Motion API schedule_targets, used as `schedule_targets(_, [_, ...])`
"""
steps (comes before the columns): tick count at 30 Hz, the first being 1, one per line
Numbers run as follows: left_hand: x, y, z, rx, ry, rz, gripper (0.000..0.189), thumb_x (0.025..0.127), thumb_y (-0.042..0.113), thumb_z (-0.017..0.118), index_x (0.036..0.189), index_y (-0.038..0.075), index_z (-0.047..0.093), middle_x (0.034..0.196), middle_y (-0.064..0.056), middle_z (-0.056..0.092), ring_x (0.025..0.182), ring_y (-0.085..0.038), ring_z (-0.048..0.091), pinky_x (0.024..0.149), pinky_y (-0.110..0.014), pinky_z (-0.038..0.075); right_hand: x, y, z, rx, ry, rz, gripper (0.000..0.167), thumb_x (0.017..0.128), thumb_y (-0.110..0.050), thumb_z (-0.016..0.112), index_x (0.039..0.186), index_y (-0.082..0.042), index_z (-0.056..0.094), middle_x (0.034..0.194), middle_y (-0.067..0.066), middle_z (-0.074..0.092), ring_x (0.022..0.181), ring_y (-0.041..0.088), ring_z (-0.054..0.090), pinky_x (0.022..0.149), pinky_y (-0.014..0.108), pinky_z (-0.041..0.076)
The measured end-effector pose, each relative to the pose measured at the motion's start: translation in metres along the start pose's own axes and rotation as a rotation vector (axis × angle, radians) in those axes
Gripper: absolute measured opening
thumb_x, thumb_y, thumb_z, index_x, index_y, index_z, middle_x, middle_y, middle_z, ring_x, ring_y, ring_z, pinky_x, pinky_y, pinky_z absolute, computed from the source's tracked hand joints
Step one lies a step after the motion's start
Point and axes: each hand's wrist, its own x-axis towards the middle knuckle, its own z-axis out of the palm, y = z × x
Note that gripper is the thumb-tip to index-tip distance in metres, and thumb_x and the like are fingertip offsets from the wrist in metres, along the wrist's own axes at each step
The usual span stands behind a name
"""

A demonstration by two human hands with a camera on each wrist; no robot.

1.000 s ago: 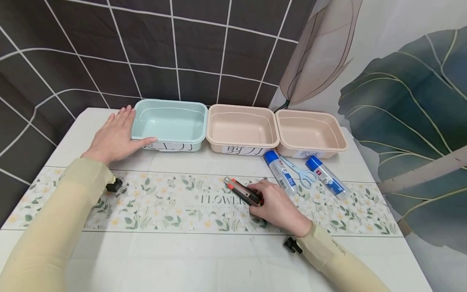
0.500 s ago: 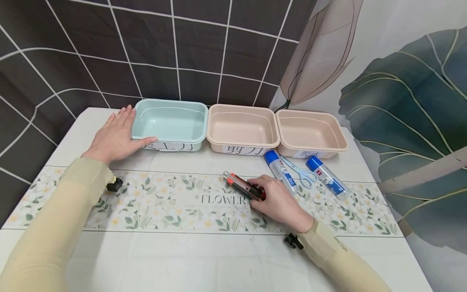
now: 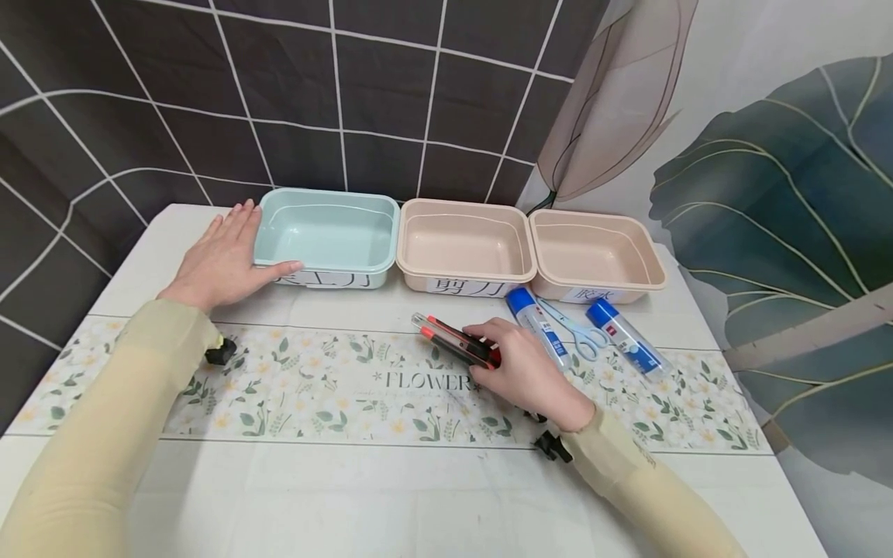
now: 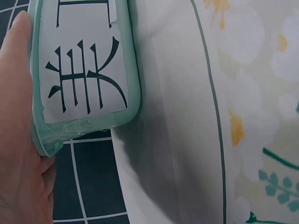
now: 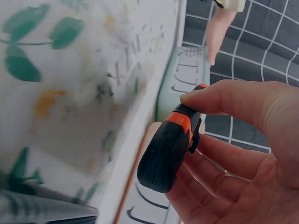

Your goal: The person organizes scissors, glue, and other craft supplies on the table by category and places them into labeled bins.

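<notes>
My right hand (image 3: 526, 376) pinches a black and orange utility knife (image 3: 460, 342) between thumb and fingers over the flowered strip. In the head view the knife's silvery tip points left and away from me. The right wrist view shows the knife's rounded black end (image 5: 161, 161) towards the camera. My left hand (image 3: 219, 260) rests against the left end of a teal box (image 3: 328, 232), its fingers straight along the side and its thumb at the front rim. A white label (image 4: 86, 70) with large dark characters covers the box's front.
Two beige boxes, a middle one (image 3: 463, 267) and a right one (image 3: 596, 263), stand in line with the teal box. Before them lie a glue stick (image 3: 540, 329), light blue scissors (image 3: 582, 337) and another glue stick (image 3: 624, 337). Behind rises a dark gridded backdrop (image 3: 384, 93).
My right hand has moved the utility knife a little left and away from me. The left hand stays at the teal box.
</notes>
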Motion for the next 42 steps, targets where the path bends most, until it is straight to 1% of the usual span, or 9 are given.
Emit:
schedule_targets(6, [0.000,0.000,0.000,0.000,0.000,-0.003,0.117,0.093,0.077,0.045,0.158,-0.010,0.001,0.165,-0.029,-0.001,0.153,-0.042,0.000,0.123,-0.048,-0.006,0.011,-0.010,-0.006,-0.021,0.020,-0.019,0.051,0.079,-0.011,0.082,0.128,-0.008,0.070,0.110,0.004,0.069,0.083,0.016,0.061,0.067,0.030,0.052])
schedule_targets(10, [0.000,0.001,0.000,-0.001,-0.002,-0.003,0.117,0.092,0.077,0.045,0.159,-0.009,0.001,0.165,-0.029,-0.001,0.153,-0.042,0.001,0.123,-0.048,-0.005,0.020,-0.016,-0.010,-0.048,0.030,-0.050,0.050,0.079,-0.012,0.083,0.127,-0.009,0.071,0.108,0.003,0.069,0.083,0.018,0.060,0.068,0.031,0.051])
schedule_targets(12, [0.000,0.002,-0.001,-0.001,-0.003,-0.002,0.117,0.092,0.077,0.046,0.159,-0.009,0.002,0.165,-0.029,-0.001,0.153,-0.042,0.001,0.123,-0.048,-0.005,0.024,-0.019,-0.012,-0.049,0.036,-0.067,0.049,0.080,-0.012,0.083,0.127,-0.009,0.071,0.110,0.003,0.069,0.084,0.018,0.060,0.069,0.031,0.051])
schedule_targets(17, [-0.001,0.002,-0.002,-0.006,-0.001,-0.004,0.117,0.093,0.076,0.046,0.159,-0.009,0.002,0.165,-0.029,0.000,0.153,-0.042,0.001,0.123,-0.049,-0.005,0.037,-0.026,-0.017,-0.018,0.043,-0.107,0.049,0.081,-0.010,0.081,0.129,-0.010,0.071,0.111,0.002,0.070,0.084,0.016,0.062,0.069,0.031,0.052])
schedule_targets(22, [-0.001,0.002,-0.002,-0.007,-0.004,-0.006,0.117,0.092,0.076,0.046,0.159,-0.009,0.002,0.165,-0.029,-0.001,0.153,-0.041,-0.001,0.123,-0.048,-0.005,0.053,-0.033,-0.023,0.018,0.050,-0.139,0.049,0.082,-0.008,0.079,0.130,-0.009,0.070,0.111,0.002,0.070,0.089,0.015,0.065,0.075,0.032,0.054])
schedule_targets(31, [0.001,0.002,-0.002,-0.005,-0.003,0.003,0.117,0.093,0.076,0.046,0.158,-0.010,0.002,0.165,-0.029,-0.001,0.153,-0.040,-0.002,0.123,-0.048,-0.005,0.087,-0.045,-0.031,0.133,0.089,-0.162,0.044,0.083,-0.006,0.079,0.127,-0.006,0.071,0.113,0.002,0.070,0.095,0.014,0.067,0.082,0.028,0.056])
schedule_targets(34, [0.001,0.003,-0.002,-0.004,-0.003,0.000,0.117,0.093,0.076,0.045,0.158,-0.010,0.001,0.165,-0.030,-0.001,0.153,-0.041,-0.001,0.123,-0.049,-0.005,0.098,-0.044,-0.029,0.172,0.092,-0.153,0.044,0.083,-0.007,0.081,0.127,-0.005,0.071,0.112,0.003,0.070,0.096,0.014,0.067,0.083,0.026,0.057])
schedule_targets(37, [0.000,0.003,-0.002,-0.003,0.000,-0.002,0.117,0.092,0.076,0.045,0.159,-0.009,0.002,0.165,-0.029,0.000,0.153,-0.041,0.000,0.123,-0.049,-0.005,0.110,-0.041,-0.024,0.221,0.087,-0.124,0.046,0.083,-0.009,0.083,0.127,-0.005,0.072,0.112,0.003,0.070,0.097,0.014,0.067,0.083,0.025,0.058])
schedule_targets(42, [-0.001,0.002,-0.002,-0.005,-0.001,-0.003,0.117,0.092,0.076,0.046,0.158,-0.009,0.002,0.165,-0.029,-0.001,0.153,-0.041,0.000,0.123,-0.048,-0.005,0.133,-0.038,-0.014,0.312,0.073,-0.100,0.046,0.082,-0.006,0.082,0.127,-0.005,0.071,0.111,0.004,0.071,0.097,0.013,0.068,0.082,0.024,0.058])
